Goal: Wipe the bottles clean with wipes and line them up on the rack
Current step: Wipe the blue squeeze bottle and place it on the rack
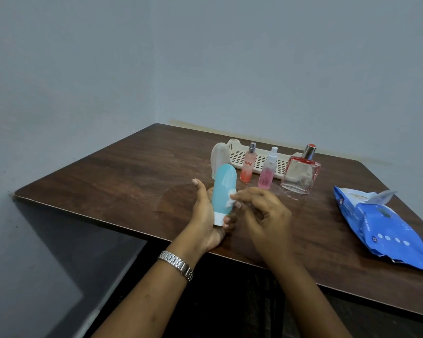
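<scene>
**tidyshelf:** So the person has the blue bottle (224,189) cap-down in the left hand (205,215), fingers curled round its lower half, over the near edge of the table (132,172). The right hand (264,215) pinches a small scrunched wipe (231,203) against the bottle's right flank. Any tips for this step?

**rackrat:** Looks like mid-wipe on the first bottle, imo. That wipe is a tiny wad, so it only covers a patch. The person would do better to spread it flatter and roll the bottle in the left hand so every side gets a pass, including the rounded top and the white cap under the fingers. It looks like a soft squeezy tube, so a light grip, or stuff might ooze out.

**tidyshelf:** And the rest?

**rackrat:** Nothing on the rack (237,156) yet, far as I can tell. It sits at roughly 1 o'clock from the hands. The frosted white bottle (219,157) is at 12, just beside its left end. The orange spray (248,164), pink spray (268,170) and square glass perfume (300,175) stand in front of it, out toward 2. The wipes pack (381,228) lies open at 3, handy for a fresh sheet.
</scene>
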